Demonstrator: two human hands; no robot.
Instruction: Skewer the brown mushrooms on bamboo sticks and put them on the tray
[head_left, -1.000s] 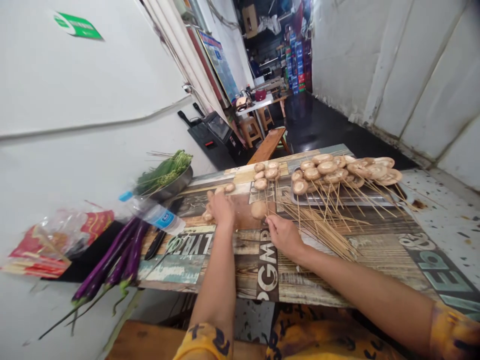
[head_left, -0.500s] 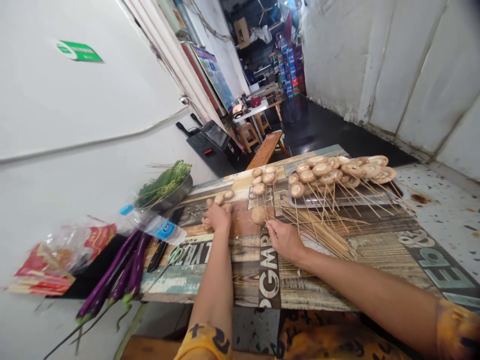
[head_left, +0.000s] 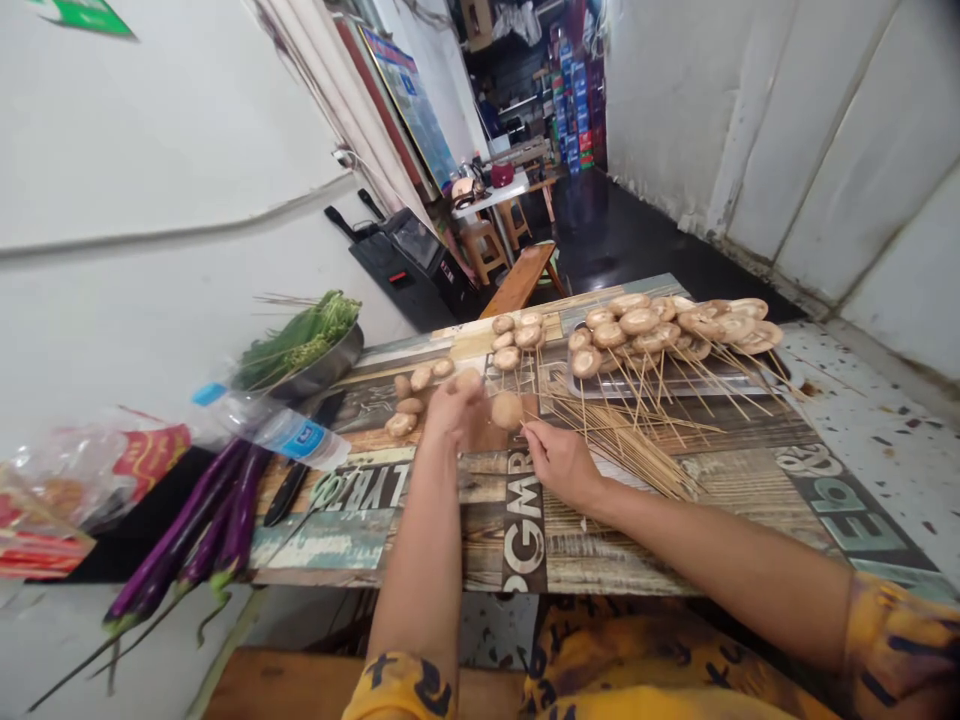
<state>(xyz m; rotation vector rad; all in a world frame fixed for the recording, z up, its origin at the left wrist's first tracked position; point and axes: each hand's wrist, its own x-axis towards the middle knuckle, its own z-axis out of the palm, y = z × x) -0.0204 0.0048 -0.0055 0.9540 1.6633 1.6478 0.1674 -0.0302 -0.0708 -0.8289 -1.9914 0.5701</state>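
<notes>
Between the loose mushrooms and the mushroom on the skewer, my left hand [head_left: 455, 405] is closed on a mushroom [head_left: 469, 380], a little blurred. My right hand [head_left: 559, 455] pinches a thin wooden skewer whose tip end carries one round mushroom [head_left: 507, 410]. Several loose mushrooms [head_left: 409, 406] lie left of my left hand. Just beyond my hands rest skewered mushrooms [head_left: 506, 357]. To the right, a metal tray [head_left: 694, 385] bears a heap of skewered mushrooms [head_left: 641, 321]. Bare skewers [head_left: 637, 450] are spread beside my right hand.
On the left are purple eggplants [head_left: 180, 530], a black-handled knife [head_left: 285, 493], a water bottle [head_left: 274, 428], a metal bowl [head_left: 330, 370] of greens and plastic packages [head_left: 105, 465]. A wooden bench [head_left: 521, 280] stands beyond the table [head_left: 645, 560].
My left hand has left the loose mushrooms and moved right with one mushroom, closer to the skewered one. My right hand still holds the skewer. The camera view has shifted slightly.
</notes>
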